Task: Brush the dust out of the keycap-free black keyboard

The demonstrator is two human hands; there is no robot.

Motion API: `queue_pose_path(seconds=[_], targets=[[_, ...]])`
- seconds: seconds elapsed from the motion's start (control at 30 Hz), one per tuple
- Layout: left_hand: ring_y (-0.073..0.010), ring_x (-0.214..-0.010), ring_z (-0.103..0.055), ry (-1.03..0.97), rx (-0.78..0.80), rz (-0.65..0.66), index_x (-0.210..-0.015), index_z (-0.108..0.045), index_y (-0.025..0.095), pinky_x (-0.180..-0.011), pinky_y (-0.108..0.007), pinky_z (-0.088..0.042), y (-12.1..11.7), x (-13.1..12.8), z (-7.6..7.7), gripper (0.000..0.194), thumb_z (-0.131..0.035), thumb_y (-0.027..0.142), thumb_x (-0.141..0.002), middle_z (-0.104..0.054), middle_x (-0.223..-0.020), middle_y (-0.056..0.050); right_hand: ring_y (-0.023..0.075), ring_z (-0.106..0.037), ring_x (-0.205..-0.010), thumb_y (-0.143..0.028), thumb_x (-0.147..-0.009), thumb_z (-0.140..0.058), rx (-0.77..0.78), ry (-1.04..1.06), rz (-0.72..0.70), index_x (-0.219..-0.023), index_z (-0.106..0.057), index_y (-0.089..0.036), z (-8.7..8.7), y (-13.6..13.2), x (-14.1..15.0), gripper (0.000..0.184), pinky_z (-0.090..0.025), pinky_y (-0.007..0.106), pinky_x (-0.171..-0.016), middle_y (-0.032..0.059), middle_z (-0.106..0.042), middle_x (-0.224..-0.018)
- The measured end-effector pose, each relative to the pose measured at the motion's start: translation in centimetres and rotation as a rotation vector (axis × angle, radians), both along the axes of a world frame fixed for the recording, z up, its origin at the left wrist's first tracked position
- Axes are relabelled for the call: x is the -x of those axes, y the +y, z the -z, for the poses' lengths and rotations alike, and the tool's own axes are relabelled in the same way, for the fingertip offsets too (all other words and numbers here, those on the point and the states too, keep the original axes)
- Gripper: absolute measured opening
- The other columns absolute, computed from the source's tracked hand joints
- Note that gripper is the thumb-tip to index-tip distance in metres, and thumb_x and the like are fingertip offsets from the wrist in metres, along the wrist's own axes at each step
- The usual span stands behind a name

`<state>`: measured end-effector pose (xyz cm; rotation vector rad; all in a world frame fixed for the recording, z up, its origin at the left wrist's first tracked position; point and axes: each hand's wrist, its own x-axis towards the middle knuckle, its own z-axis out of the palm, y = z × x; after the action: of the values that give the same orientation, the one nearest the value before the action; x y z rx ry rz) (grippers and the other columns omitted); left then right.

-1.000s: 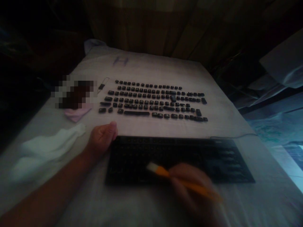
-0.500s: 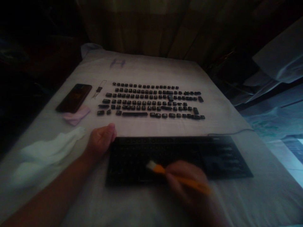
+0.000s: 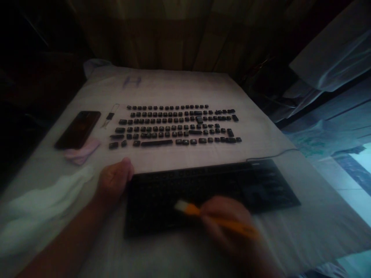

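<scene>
A black keyboard base (image 3: 185,181), stripped of its keycaps, lies across the front of the cloth-covered table. My left hand (image 3: 114,179) is closed at its far left corner, thumb against the edge. In my right hand (image 3: 226,216) is a paintbrush (image 3: 189,209) with an orange handle, its pale bristles over the left-middle part of the base. Whether the bristles touch the base is blurred. Behind the base, the loose black keycaps (image 3: 156,143) are set out in several rows that follow a keyboard layout.
To the left, a dark phone (image 3: 78,129) rests partly on a pink cloth (image 3: 82,151). Beside the phone lies a keycap puller with wire loops (image 3: 110,116). A crumpled white cloth (image 3: 43,200) is at the near left. The keyboard cable (image 3: 272,156) runs off to the right.
The scene has shifted left in view and the keyboard base looks slightly turned, its right end higher. The brush tip sits a little farther left. Both hands keep their grips.
</scene>
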<state>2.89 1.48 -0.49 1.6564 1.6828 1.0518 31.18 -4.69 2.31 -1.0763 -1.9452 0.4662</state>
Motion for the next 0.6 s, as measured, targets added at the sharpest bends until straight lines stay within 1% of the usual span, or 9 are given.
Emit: queue_pose_path(seconds=[0.1, 0.23, 0.33, 0.4, 0.6], targets=[[-0.0125, -0.046, -0.039, -0.017, 0.010, -0.001, -0.048, -0.042, 0.024, -0.051, -0.031, -0.035, 0.1, 0.0, 0.0, 0.057, -0.040, 0.054, -0.096, -0.041, -0.047, 0.003, 0.0144, -0.069, -0.050, -0.016, -0.091, -0.055, -0.011, 0.000, 0.005, -0.077, -0.065, -0.022, 0.2, 0.1, -0.1, 0.018, -0.058, 0.025, -0.051, -0.0010, -0.073, -0.061], [-0.0127, -0.047, -0.039, -0.009, 0.025, -0.013, -0.048, -0.043, 0.023, -0.051, -0.031, -0.034, 0.1, -0.1, -0.1, 0.061, -0.041, 0.062, -0.094, -0.042, -0.047, 0.003, 0.0128, -0.065, -0.046, -0.016, -0.089, -0.056, -0.029, -0.004, -0.001, -0.072, -0.065, -0.021, 0.7, 0.4, 0.2, 0.020, -0.054, 0.023, -0.048, -0.0014, -0.069, -0.057], [-0.0129, -0.047, -0.039, -0.011, 0.027, -0.023, -0.047, -0.042, 0.023, -0.052, -0.031, -0.034, 0.0, -0.2, -0.1, 0.061, -0.041, 0.062, -0.094, -0.042, -0.046, 0.003, 0.0123, -0.064, -0.045, -0.015, -0.088, -0.057, -0.017, 0.001, -0.017, -0.072, -0.066, -0.020, 1.2, 0.6, 0.4, 0.019, -0.053, 0.022, -0.047, -0.0009, -0.070, -0.057], [-0.0130, -0.047, -0.040, -0.016, 0.026, -0.024, -0.048, -0.043, 0.023, -0.052, -0.031, -0.034, 0.0, -0.2, -0.1, 0.060, -0.041, 0.061, -0.094, -0.042, -0.047, 0.002, 0.0126, -0.066, -0.047, -0.015, -0.088, -0.057, -0.009, 0.013, -0.035, -0.074, -0.067, -0.020, 1.3, 0.5, 0.4, 0.018, -0.054, 0.022, -0.049, -0.0006, -0.071, -0.060], [-0.0125, -0.046, -0.038, 0.004, 0.029, -0.015, -0.047, -0.042, 0.023, -0.051, -0.031, -0.034, 0.0, -0.1, -0.1, 0.062, -0.040, 0.063, -0.094, -0.041, -0.046, 0.002, 0.0133, -0.068, -0.050, -0.016, -0.089, -0.057, 0.033, 0.036, -0.048, -0.077, -0.066, -0.022, 1.2, 0.2, 0.3, 0.016, -0.057, 0.024, -0.053, -0.0012, -0.073, -0.063]])
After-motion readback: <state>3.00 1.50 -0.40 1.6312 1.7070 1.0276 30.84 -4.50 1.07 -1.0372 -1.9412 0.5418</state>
